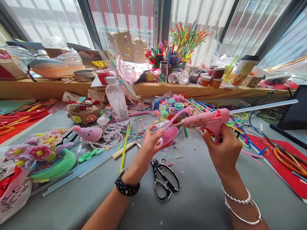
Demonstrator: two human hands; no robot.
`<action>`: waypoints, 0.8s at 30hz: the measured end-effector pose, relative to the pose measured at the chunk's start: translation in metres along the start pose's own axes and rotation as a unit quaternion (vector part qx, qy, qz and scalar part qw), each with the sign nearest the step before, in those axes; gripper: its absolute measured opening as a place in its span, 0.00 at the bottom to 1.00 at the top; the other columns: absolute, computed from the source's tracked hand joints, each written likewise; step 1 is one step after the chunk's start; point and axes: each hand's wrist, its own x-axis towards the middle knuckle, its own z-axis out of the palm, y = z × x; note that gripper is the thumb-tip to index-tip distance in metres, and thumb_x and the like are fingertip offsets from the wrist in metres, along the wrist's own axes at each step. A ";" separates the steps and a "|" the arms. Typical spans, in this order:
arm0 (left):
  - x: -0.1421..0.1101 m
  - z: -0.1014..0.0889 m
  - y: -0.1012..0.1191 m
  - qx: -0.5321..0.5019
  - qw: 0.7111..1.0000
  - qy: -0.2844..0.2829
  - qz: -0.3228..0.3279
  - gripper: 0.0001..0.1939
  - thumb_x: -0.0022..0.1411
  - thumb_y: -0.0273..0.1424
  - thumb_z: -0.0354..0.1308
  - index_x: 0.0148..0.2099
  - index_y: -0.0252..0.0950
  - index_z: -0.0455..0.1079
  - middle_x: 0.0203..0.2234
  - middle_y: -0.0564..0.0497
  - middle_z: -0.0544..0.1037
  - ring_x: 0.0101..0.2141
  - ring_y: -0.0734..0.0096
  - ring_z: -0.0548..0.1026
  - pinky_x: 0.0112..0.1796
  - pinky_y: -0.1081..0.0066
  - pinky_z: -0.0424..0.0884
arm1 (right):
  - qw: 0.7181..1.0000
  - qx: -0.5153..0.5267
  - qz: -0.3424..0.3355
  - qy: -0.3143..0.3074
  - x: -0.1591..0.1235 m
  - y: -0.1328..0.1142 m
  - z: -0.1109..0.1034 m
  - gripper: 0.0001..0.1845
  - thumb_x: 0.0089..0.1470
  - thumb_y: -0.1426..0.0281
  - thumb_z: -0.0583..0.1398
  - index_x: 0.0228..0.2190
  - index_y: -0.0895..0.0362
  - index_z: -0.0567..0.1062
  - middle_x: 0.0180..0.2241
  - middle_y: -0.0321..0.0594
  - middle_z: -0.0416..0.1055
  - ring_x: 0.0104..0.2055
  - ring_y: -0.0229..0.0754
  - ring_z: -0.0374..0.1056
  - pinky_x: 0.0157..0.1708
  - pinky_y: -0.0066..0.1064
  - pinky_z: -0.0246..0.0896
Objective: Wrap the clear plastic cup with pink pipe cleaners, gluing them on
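My left hand (pixel 154 139) is closed around a small pink piece wound from fuzzy pipe cleaner (pixel 169 135), and a loose pink strand rises from it. In my right hand (pixel 223 145) is a pink hot glue gun (pixel 206 121), its handle gripped and a long clear glue stick (pixel 263 107) jutting from its back. The gun's nozzle points left, right by the top of the pink piece; whether they touch I cannot tell. Below my left hand lie black-handled scissors (pixel 165 180) on the grey table.
A plastic bottle (pixel 117 99), pearl strings (pixel 112 135) and a pink bird-like figure (pixel 90 132) stand left of centre. A green pot with fuzzy flowers (pixel 54 164) sits further left. Loose pipe cleaners (pixel 240 132) and orange-handled scissors (pixel 287 161) lie to the right.
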 end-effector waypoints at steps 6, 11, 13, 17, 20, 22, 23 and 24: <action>0.000 0.001 0.000 -0.008 1.000 0.003 0.000 0.23 0.59 0.32 0.53 0.53 0.36 0.47 0.46 0.40 0.71 0.39 0.64 0.76 0.45 0.57 0.70 | 1.000 -0.005 -0.013 0.005 0.000 0.000 -0.001 0.05 0.46 0.69 0.57 0.24 0.56 0.64 0.18 0.28 0.51 0.19 0.33 0.48 0.21 0.27 0.46; 0.000 0.000 -0.001 -0.006 1.000 -0.001 0.002 0.24 0.58 0.33 0.54 0.52 0.35 0.47 0.45 0.40 0.72 0.38 0.64 0.76 0.44 0.58 0.70 | 1.000 -0.019 -0.020 0.008 -0.001 0.001 0.000 0.05 0.47 0.69 0.57 0.24 0.57 0.65 0.18 0.29 0.51 0.19 0.34 0.49 0.21 0.27 0.46; -0.001 -0.001 -0.001 -0.007 1.000 0.006 0.000 0.24 0.57 0.34 0.55 0.52 0.37 0.48 0.45 0.41 0.71 0.38 0.64 0.76 0.45 0.58 0.70 | 0.999 -0.026 -0.024 0.012 -0.001 0.002 0.001 0.05 0.47 0.69 0.57 0.25 0.57 0.66 0.18 0.30 0.52 0.19 0.35 0.50 0.21 0.28 0.46; -0.002 -0.001 -0.001 -0.009 1.000 0.015 0.011 0.23 0.55 0.35 0.57 0.50 0.38 0.51 0.49 0.43 0.67 0.41 0.64 0.74 0.47 0.57 0.68 | 0.999 -0.033 -0.022 0.019 -0.001 0.003 0.001 0.05 0.47 0.68 0.56 0.25 0.58 0.67 0.18 0.31 0.54 0.20 0.36 0.53 0.22 0.28 0.48; -0.002 -0.004 0.000 -0.013 0.999 -0.002 0.045 0.22 0.55 0.35 0.56 0.49 0.38 0.52 0.50 0.42 0.66 0.41 0.63 0.74 0.45 0.56 0.70 | 0.999 -0.038 0.007 0.021 0.000 0.002 -0.001 0.07 0.47 0.66 0.56 0.25 0.57 0.67 0.18 0.31 0.54 0.20 0.37 0.54 0.23 0.28 0.49; -0.001 -0.006 0.002 -0.019 0.997 -0.025 0.071 0.22 0.55 0.35 0.55 0.50 0.37 0.53 0.50 0.42 0.67 0.41 0.61 0.74 0.43 0.57 0.71 | 0.998 -0.044 0.039 0.020 0.002 0.002 -0.002 0.10 0.46 0.62 0.57 0.25 0.57 0.66 0.18 0.31 0.54 0.20 0.37 0.54 0.23 0.29 0.49; -0.001 -0.008 0.003 -0.023 0.996 -0.039 0.081 0.22 0.55 0.36 0.55 0.50 0.37 0.54 0.49 0.42 0.67 0.41 0.60 0.74 0.43 0.57 0.71 | 0.997 -0.048 0.055 0.017 0.004 0.002 -0.003 0.11 0.45 0.60 0.57 0.25 0.56 0.66 0.18 0.31 0.54 0.20 0.38 0.54 0.23 0.29 0.50; -0.001 -0.009 0.004 -0.027 0.994 -0.054 0.089 0.22 0.55 0.36 0.55 0.51 0.37 0.55 0.49 0.43 0.68 0.42 0.58 0.74 0.42 0.57 0.72 | 0.996 -0.054 0.072 0.010 0.005 0.002 -0.003 0.13 0.45 0.59 0.56 0.25 0.56 0.66 0.18 0.31 0.54 0.20 0.38 0.54 0.23 0.29 0.50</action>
